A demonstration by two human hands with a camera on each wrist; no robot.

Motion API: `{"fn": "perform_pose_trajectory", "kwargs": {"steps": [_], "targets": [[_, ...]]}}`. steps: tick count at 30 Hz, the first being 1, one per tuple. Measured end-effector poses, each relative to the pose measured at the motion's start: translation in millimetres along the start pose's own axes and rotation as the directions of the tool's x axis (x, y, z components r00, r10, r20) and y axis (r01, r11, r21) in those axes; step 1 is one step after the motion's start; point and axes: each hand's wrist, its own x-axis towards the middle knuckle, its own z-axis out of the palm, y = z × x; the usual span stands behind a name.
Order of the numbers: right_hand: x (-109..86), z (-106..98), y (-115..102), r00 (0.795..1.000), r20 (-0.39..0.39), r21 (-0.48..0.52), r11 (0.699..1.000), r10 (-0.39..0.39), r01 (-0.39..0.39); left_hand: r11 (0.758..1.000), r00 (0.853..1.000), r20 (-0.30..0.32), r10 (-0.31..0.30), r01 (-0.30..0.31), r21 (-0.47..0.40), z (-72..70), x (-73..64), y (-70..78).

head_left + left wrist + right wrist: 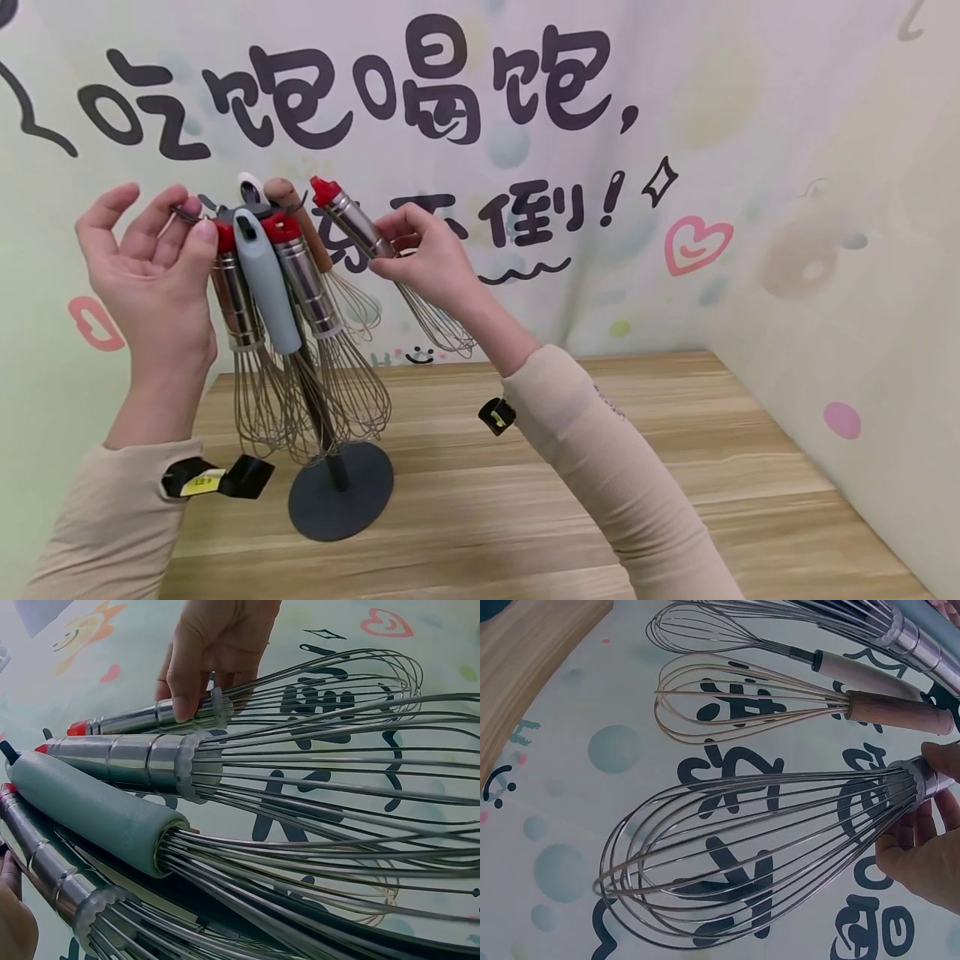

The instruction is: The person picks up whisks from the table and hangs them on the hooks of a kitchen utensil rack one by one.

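Note:
My right hand pinches the steel handle of a whisk near its wires. This whisk has a red end cap and hangs tilted in the air, apart from the stand. My left hand is at the top of a dark rotating-style stand, thumb and fingertips pinching one of its thin hooks. Right beside that thumb hangs a steel-handled whisk with a red cap. Next to it hang a light blue-handled whisk and another steel-handled whisk.
Behind these hang a wooden-handled whisk and a white-handled whisk. The stand's round base rests on a wood-grain table. A printed backdrop rises behind the table, and a pale wall borders it at right.

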Motion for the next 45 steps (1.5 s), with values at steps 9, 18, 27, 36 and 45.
{"fn": "perform_pose_trajectory", "kwargs": {"steps": [9, 18, 27, 36, 45], "targets": [[1.8, 6, -2, 1.000, 0.020, -0.046, 0.999, -0.020, 0.021, 1.000, 1.000, -0.001, 0.005, -0.005, -0.007, -0.9, 0.1, -1.2], [2.0, 12, 0, 0.998, 0.061, -0.051, 0.999, 0.009, -0.006, 1.000, 1.000, 0.004, 0.002, -0.002, -0.003, -0.3, 0.5, -1.1], [0.4, 21, 6, 0.993, 0.113, 0.010, 0.999, 0.033, -0.035, 1.000, 1.000, 0.000, -0.003, 0.003, 0.000, -1.3, 0.6, -1.2], [1.2, 33, 10, 0.990, 0.129, 0.083, 0.994, 0.057, -0.068, 1.000, 1.000, 0.008, 0.004, -0.004, 0.016, -1.1, 0.8, -0.9], [-0.5, 40, 13, 0.989, 0.133, 0.136, 0.987, 0.070, -0.088, 1.000, 1.000, 0.005, 0.007, -0.007, 0.003, -1.2, 0.6, -1.6]]}}
